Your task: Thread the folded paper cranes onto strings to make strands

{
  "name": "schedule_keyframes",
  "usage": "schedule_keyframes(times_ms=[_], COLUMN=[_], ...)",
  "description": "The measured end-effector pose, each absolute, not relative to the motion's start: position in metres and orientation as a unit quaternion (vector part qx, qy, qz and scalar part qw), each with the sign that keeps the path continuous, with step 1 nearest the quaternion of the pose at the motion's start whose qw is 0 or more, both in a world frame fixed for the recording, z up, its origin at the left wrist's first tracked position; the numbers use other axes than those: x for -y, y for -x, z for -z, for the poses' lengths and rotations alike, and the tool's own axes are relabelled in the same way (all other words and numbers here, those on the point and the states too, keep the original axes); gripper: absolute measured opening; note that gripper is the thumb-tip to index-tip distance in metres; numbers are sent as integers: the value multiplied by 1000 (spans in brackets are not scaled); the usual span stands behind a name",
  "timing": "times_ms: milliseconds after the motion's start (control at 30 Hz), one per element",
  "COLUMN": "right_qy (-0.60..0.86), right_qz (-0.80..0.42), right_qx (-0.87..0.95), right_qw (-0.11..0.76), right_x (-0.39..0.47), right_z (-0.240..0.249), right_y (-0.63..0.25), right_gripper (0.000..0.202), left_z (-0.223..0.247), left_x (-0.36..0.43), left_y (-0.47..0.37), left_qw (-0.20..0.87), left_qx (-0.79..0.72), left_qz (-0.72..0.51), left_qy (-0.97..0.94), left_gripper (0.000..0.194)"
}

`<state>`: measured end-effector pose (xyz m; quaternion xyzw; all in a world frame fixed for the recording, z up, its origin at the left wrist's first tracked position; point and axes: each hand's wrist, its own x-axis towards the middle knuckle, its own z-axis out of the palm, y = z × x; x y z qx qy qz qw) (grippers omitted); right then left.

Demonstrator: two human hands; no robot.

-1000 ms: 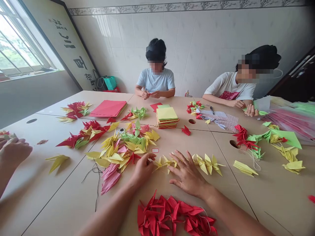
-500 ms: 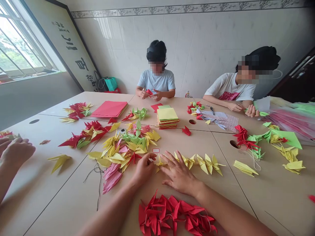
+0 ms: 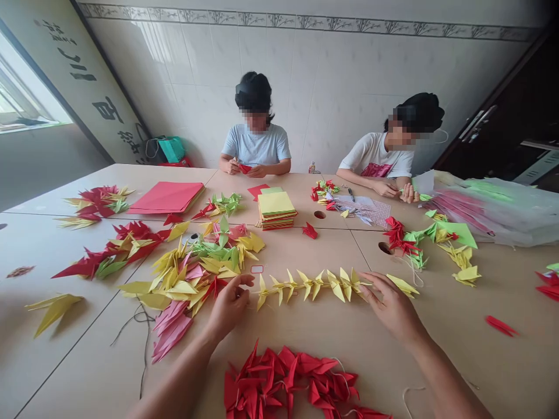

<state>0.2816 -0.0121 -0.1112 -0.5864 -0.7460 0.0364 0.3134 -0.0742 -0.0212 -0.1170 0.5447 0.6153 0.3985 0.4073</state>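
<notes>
A string of yellow paper cranes (image 3: pixel 305 285) stretches across the table between my two hands. At its left end, my left hand (image 3: pixel 230 304) is closed in a pinch, with curled fingers on what looks like the thread. My right hand (image 3: pixel 389 299) has its thumb and fingers around the last crane at the right end. Nearer to me lies a heap of red paper cranes (image 3: pixel 279 384) with pale cord running through it. Beside my left hand is a mixed pile of yellow, green, red and pink cranes (image 3: pixel 205 262).
Stacked square paper (image 3: pixel 276 203) and large red sheets (image 3: pixel 166 198) lie farther back. Dark cord (image 3: pixel 146 343) trails at left. A round table hole (image 3: pixel 384 248) is beyond my right hand. Two people sit opposite; one handles red paper (image 3: pixel 245 169). A plastic bag (image 3: pixel 502 203) lies at right.
My right hand has slid rightward along the yellow cranes to the far end of the string. My left hand stays at the left end. The view has turned right.
</notes>
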Motion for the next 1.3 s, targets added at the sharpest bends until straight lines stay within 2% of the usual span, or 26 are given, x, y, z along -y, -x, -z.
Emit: schedule_keyframes(times_ms=[133,333,600,1000,1100,1300], right_qy=[612,655,624,612,573,559], right_qz=[-112,-84,-118,-88,-39,-8], right_qx=[720,665,673,681,732,789], right_qw=[309,348,379,393,367,257], right_x=[21,9,-4,2,2,-7], right_z=[121,139,157,149,137,129], right_y=[-288,-293,-293,-296,-285,-271], right_gripper=[32,39,26,25,22,14], left_z=[115,108,114,119,122,126], left_x=[24,26,19,15,13,10], left_y=[72,79,85,85,87,90], left_qw=[412,332,370,374,379,384], left_qx=[-599,-617,-618,-635,-633,-635], left_qz=[-391,-365,-370,-380,-365,-346], left_qy=[-565,-613,-588,-559,-569,-574], left_gripper=[32,30,32,32,33,34])
